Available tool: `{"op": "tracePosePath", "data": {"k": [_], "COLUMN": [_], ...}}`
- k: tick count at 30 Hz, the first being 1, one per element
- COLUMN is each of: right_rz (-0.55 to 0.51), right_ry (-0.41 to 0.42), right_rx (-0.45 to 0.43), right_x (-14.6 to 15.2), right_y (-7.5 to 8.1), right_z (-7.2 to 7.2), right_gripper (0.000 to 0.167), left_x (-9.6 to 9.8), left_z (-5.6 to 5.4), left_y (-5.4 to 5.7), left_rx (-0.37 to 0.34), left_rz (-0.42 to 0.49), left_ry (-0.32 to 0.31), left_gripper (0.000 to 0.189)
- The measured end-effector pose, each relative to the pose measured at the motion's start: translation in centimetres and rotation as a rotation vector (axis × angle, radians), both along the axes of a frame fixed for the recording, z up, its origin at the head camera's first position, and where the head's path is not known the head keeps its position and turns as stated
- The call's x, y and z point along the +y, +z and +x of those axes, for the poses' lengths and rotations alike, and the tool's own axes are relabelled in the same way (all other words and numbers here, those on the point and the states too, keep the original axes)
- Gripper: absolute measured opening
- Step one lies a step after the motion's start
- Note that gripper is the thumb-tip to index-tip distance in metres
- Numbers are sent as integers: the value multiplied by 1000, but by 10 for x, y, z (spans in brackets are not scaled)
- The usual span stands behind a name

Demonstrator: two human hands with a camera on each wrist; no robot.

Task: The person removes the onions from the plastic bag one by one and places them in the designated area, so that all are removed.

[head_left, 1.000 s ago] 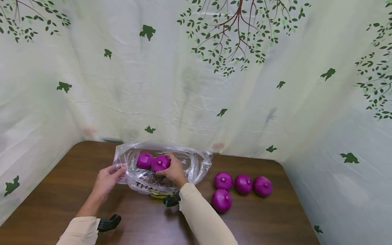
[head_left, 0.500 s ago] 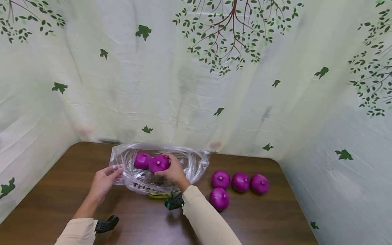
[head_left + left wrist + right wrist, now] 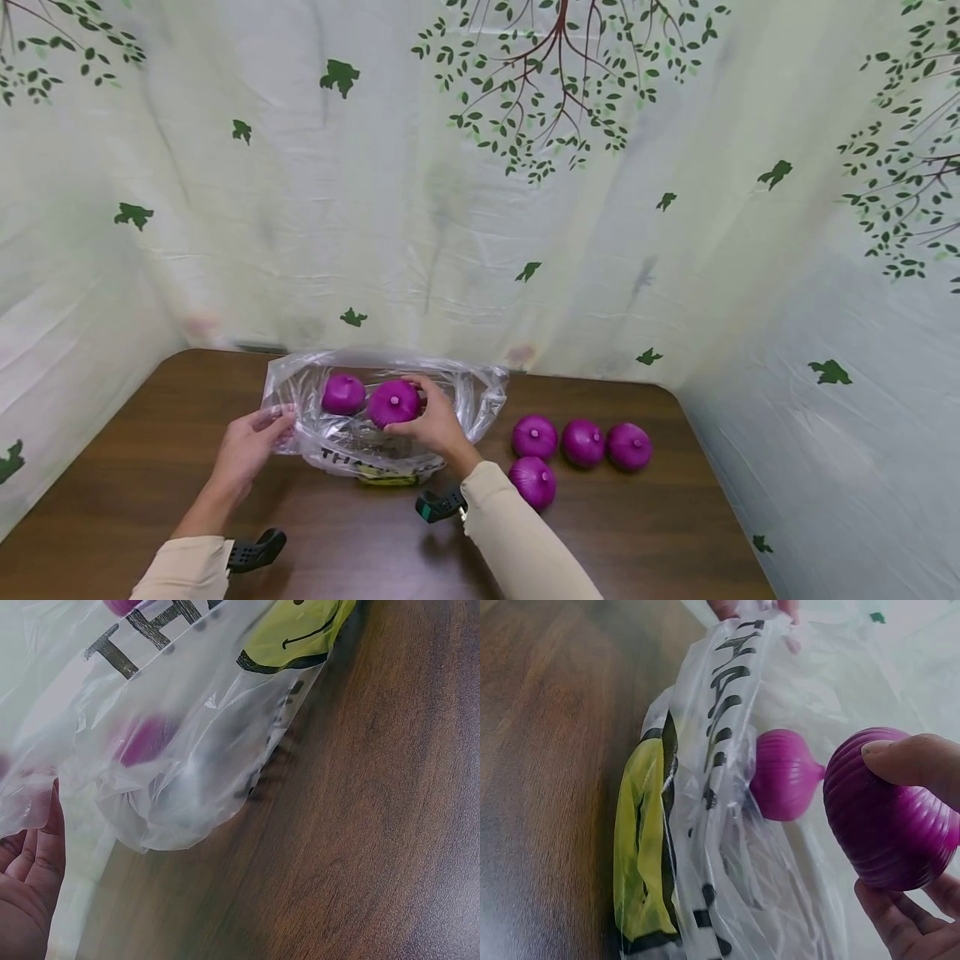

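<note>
A clear plastic bag point(image 3: 483, 404) with black lettering and a yellow smiley print point(image 3: 289, 634) lies with its mouth spread at the back of the table. My left hand point(image 3: 243, 450) pinches the bag's left edge between thumb and fingers. Over the opening, my right hand point(image 3: 437, 423) grips a purple onion point(image 3: 393, 403), thumb on one side and fingers beneath, as the right wrist view shows. Another purple onion point(image 3: 343, 394) sits inside the bag, left of the held one. In the left wrist view, purple shows blurred through the bag wall.
Several more purple onions point(image 3: 582, 442) stand grouped on the brown wooden table point(image 3: 360, 550), right of the bag and close to my right sleeve point(image 3: 525, 533). A pale curtain point(image 3: 450, 250) with leaf prints hangs behind the table and along both sides.
The held onion has shifted slightly right, so a gap now shows between it and the onion in the bag. The head view has turned a little right. My left hand keeps its grip.
</note>
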State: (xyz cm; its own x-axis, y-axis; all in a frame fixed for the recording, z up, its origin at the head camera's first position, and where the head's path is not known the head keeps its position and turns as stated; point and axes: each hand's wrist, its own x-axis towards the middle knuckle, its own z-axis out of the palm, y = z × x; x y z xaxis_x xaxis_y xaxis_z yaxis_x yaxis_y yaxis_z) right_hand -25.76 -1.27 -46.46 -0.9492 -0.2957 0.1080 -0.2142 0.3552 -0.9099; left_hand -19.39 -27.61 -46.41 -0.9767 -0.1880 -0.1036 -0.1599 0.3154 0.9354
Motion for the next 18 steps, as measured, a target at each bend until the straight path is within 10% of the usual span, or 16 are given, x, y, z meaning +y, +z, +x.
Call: {"op": "tracePosePath", "data": {"k": [18], "right_rz": [-111], "right_ry": [64], "right_rx": [-9], "right_x": [36], "right_y": [8], "right_z": [8], "right_gripper": [76], "left_x": [2], "left_z": [-2], "left_y": [-1], "left_rx": [25], "left_rz": [15], "left_ry": [4], "left_gripper": [56]}}
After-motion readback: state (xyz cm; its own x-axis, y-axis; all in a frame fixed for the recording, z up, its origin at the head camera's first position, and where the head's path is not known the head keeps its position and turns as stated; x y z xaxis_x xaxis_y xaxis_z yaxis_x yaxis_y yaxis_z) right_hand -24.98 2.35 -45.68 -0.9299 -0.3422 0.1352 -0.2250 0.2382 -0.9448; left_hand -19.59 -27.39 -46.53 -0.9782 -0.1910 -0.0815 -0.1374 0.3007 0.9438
